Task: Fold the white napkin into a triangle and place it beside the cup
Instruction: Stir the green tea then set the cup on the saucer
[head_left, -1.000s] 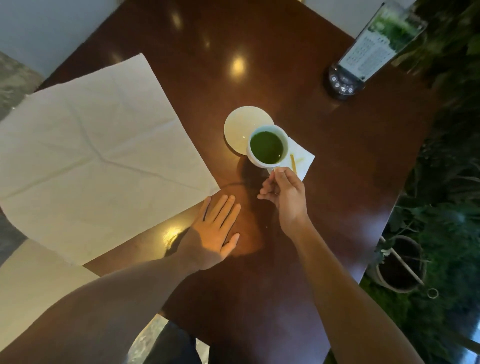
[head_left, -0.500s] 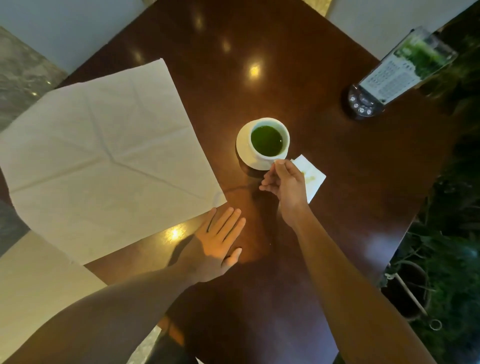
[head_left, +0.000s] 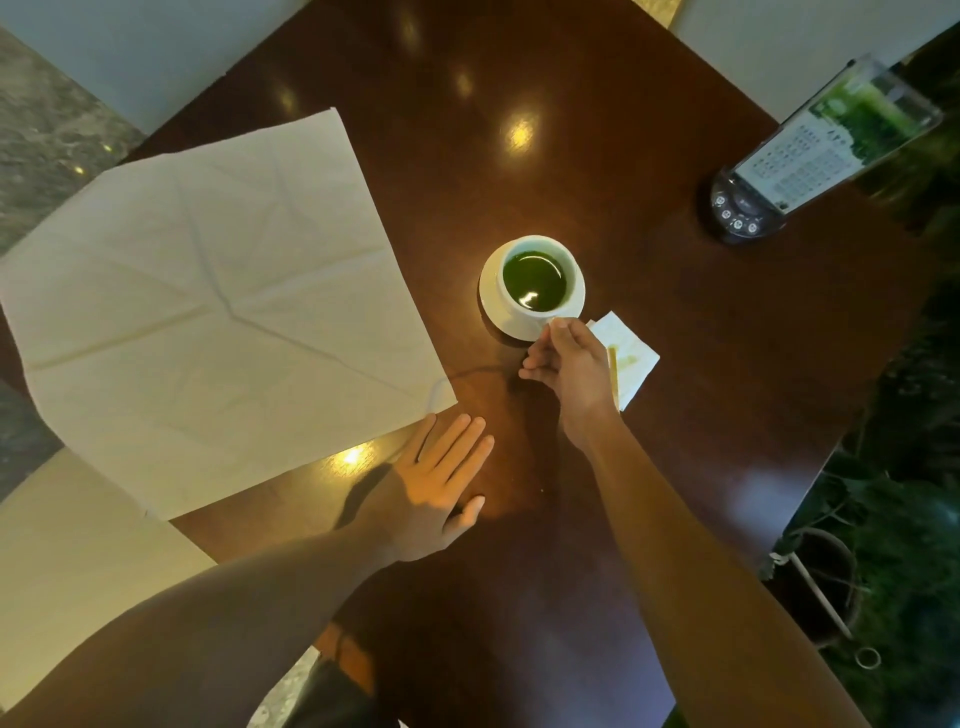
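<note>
None of the folding is judged done: the white napkin (head_left: 218, 306) is spread flat left of the cup (head_left: 537, 278), whose near side is pinched by the right hand (head_left: 574, 371) fingers (head_left: 558, 327), while the left hand (head_left: 441, 493) is laid flat, fingers loosely together, on the bench (head_left: 649, 415).

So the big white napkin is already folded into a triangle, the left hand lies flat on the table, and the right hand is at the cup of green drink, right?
Not quite. In the head view the napkin lies spread open, creased but unfolded. The rest holds: the left hand lies flat on the table, and the right hand is at the cup.
</note>
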